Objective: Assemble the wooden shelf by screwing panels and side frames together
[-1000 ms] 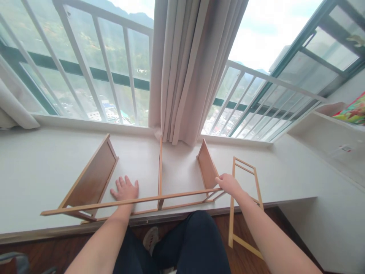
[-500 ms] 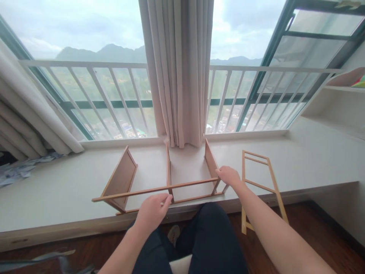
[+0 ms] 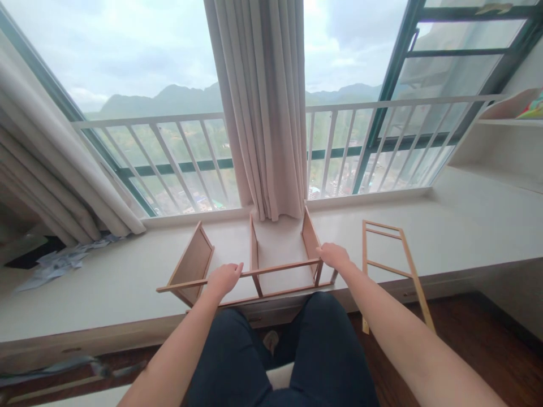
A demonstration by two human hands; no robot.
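Note:
A brown wooden shelf frame [image 3: 278,264] lies on its side on the white window ledge, with three upright panels joined by long thin rails. My left hand [image 3: 224,280] is closed over the upper front rail, between the left panel [image 3: 194,257] and the middle panel [image 3: 254,243]. At the frame's right end, my right hand [image 3: 335,255] grips the corner where this rail meets the right panel [image 3: 311,234]. The fingers of both hands are partly hidden behind the wood and the hands themselves.
A lighter wooden ladder-shaped frame [image 3: 389,270] leans on the ledge [image 3: 449,249] at right, its legs reaching down past the edge. Crumpled papers [image 3: 63,263] lie at far left. A beige curtain [image 3: 271,141] hangs behind the shelf frame, before a white railing [image 3: 190,117].
My left hand has risen from in front of the frame onto its upper rail and taken hold left of the middle panel. My right hand keeps its corner grip. The view has shifted slightly.

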